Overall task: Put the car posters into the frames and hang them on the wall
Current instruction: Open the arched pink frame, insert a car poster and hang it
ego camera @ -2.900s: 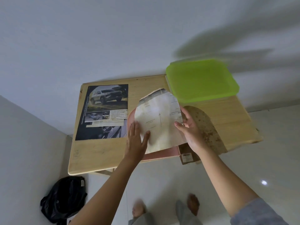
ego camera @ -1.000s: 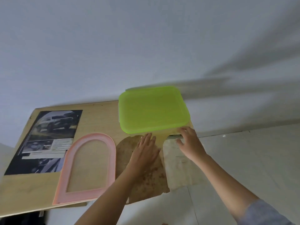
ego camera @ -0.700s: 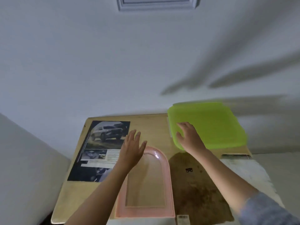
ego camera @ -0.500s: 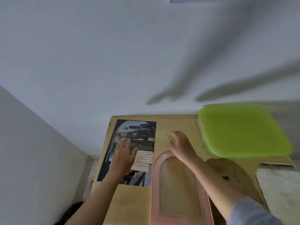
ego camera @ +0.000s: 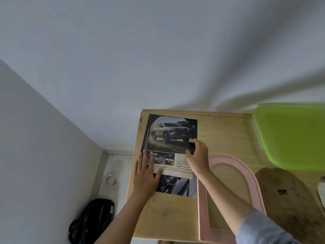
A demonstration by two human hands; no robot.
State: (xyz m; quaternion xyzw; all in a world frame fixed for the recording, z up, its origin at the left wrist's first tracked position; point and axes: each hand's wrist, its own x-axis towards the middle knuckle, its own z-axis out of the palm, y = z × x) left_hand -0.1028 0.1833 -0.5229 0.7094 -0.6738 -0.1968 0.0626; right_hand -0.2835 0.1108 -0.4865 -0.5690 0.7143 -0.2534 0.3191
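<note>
The table's (ego camera: 219, 131) far left corner carries the poster (ego camera: 168, 134), lying flat, with the frame (ego camera: 202, 217) just beside it. The left hand (ego camera: 146, 176) presses it with straight fingers, and the right hand (ego camera: 197, 157) pinches its right edge. It is light, limp paper that probably creases, so lift it by opposite edges.

The scene is lit softly and rather dimly, and no glare is seen. Long, blurred shadows are spread across the white wall (ego camera: 158, 59) toward the upper right. The car poster (ego camera: 168, 138) is shown fairly sharp. The green lid (ego camera: 290, 134) and the grey sleeve (ego camera: 263, 229) are smeared near the edges, where the table (ego camera: 167, 217) is stretched by the wide lens.
</note>
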